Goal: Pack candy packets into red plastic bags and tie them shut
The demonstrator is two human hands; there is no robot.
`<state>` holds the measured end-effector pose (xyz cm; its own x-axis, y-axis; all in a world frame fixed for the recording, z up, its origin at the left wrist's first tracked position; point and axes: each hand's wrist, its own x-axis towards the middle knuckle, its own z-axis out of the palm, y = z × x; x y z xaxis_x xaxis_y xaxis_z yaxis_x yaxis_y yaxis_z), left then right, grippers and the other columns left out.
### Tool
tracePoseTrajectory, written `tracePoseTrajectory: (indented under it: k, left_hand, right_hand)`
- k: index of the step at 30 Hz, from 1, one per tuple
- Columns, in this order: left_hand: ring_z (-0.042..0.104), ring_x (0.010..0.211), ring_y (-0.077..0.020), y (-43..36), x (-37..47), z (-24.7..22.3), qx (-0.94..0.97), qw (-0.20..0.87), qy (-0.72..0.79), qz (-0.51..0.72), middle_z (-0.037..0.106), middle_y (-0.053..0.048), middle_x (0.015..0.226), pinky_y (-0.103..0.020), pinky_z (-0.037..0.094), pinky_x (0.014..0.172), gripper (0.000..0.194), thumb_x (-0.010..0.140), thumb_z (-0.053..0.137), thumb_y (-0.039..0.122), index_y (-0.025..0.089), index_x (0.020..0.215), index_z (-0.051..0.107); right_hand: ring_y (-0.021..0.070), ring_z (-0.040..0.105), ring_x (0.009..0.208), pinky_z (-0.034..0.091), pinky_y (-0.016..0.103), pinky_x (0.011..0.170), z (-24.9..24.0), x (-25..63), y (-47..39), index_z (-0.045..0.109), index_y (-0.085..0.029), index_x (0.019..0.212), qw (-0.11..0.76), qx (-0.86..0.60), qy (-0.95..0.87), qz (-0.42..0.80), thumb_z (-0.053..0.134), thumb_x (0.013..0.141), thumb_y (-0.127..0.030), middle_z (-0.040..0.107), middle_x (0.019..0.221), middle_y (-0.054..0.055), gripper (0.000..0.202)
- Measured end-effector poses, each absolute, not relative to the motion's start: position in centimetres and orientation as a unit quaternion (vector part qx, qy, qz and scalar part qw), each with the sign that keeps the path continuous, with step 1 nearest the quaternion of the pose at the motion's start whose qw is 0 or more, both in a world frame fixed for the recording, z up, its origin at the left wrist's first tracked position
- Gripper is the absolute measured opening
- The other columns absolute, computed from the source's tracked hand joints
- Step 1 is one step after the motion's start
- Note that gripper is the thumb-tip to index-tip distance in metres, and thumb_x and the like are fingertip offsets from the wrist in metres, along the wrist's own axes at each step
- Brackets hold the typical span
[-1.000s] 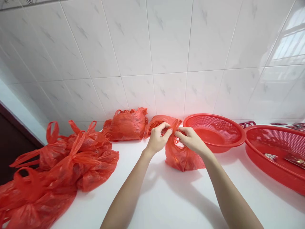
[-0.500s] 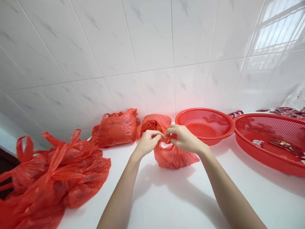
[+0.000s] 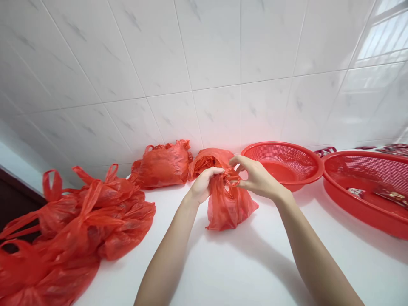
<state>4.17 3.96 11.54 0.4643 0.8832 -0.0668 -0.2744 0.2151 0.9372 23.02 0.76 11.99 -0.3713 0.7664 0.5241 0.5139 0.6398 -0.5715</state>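
Note:
A red plastic bag (image 3: pixel 228 208) with something inside stands on the white table, its top gathered and twisted into loops. My left hand (image 3: pixel 205 183) grips the gathered neck from the left, thumb on top. On the other side, my right hand (image 3: pixel 255 175) pinches a loop of the bag's handles between thumb and fingers. The bag's contents are hidden by the plastic. Just behind my hands, an open red bag (image 3: pixel 213 157) with crumpled red plastic inside lies against the wall.
Several filled, tied red bags (image 3: pixel 117 225) are heaped at the left. A bulky red bag (image 3: pixel 164 165) sits by the tiled wall. To the right stand a round red basket (image 3: pixel 314 170) and a larger red basket (image 3: pixel 344 204) holding a few packets (image 3: pixel 393 196).
The bag's top has gone from an open handle loop to a bunched, twisted neck. My left hand has closed round the neck, and my right hand has shifted slightly right. The view has turned slightly left.

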Motion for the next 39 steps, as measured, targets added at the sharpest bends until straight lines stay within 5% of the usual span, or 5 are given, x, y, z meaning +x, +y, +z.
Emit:
tracePoseTrajectory:
  k: [9, 15, 23, 29, 39]
  left_hand:
    - [0.058, 0.066, -0.0132, 4.3, 3.9, 11.2, 0.515, 0.672, 0.328, 0.42, 0.067, -0.001, 0.068, -0.027, 0.044, 0.069, 0.015, 0.071, 0.068, 0.029, 0.015, 0.069, 0.072]
    - [0.065, 0.092, -0.0209, 5.1, 2.3, 11.4, 0.657, 0.494, 0.388, 0.418, 0.076, -0.005, 0.089, -0.031, 0.048, 0.086, 0.017, 0.073, 0.068, 0.033, 0.018, 0.075, 0.077]
    - [0.065, 0.076, -0.0172, 8.2, 0.0, 9.0, 0.671, 0.427, 0.492, 0.354, 0.075, -0.005, 0.081, -0.031, 0.05, 0.076, 0.015, 0.063, 0.069, 0.018, 0.017, 0.076, 0.076]
    - [0.063, 0.066, -0.0172, 9.3, -0.2, 7.4, 0.657, 0.418, 0.536, 0.325, 0.071, -0.003, 0.065, -0.027, 0.042, 0.058, 0.013, 0.059, 0.067, 0.012, 0.017, 0.068, 0.074]
    - [0.066, 0.08, -0.0191, 8.6, -0.8, 8.9, 0.661, 0.411, 0.5, 0.38, 0.076, -0.005, 0.083, -0.034, 0.052, 0.084, 0.012, 0.063, 0.072, 0.018, 0.018, 0.074, 0.075]
  right_hand:
    - [0.0181, 0.063, 0.082, 0.05, 0.033, 0.078, 12.5, 23.3, 0.2, 0.069, -0.023, 0.089, 0.46, -0.31, -0.822, 0.127, 0.061, 0.091, -0.021, 0.063, 0.094, 0.004, 0.008]
    - [0.015, 0.054, 0.069, 0.041, 0.027, 0.064, 13.5, 24.2, -0.6, 0.066, -0.02, 0.074, 0.326, -0.368, -0.857, 0.154, 0.062, 0.092, -0.032, 0.06, 0.075, 0.001, 0.022]
    - [0.0126, 0.047, 0.059, 0.03, 0.026, 0.054, 14.7, 26.0, -2.3, 0.056, -0.019, 0.063, 0.106, -0.419, -0.872, 0.229, 0.058, 0.082, -0.018, 0.054, 0.062, -0.002, 0.019]
    - [0.0123, 0.046, 0.058, 0.033, 0.027, 0.055, 15.0, 26.9, -2.9, 0.059, -0.019, 0.066, 0.079, -0.402, -0.871, 0.272, 0.058, 0.081, -0.022, 0.054, 0.062, -0.002, 0.016]
    - [0.016, 0.055, 0.065, 0.039, 0.029, 0.061, 15.3, 27.9, -3.1, 0.061, -0.02, 0.07, 0.093, -0.42, -0.864, 0.262, 0.059, 0.085, -0.032, 0.062, 0.069, 0.001, 0.019]
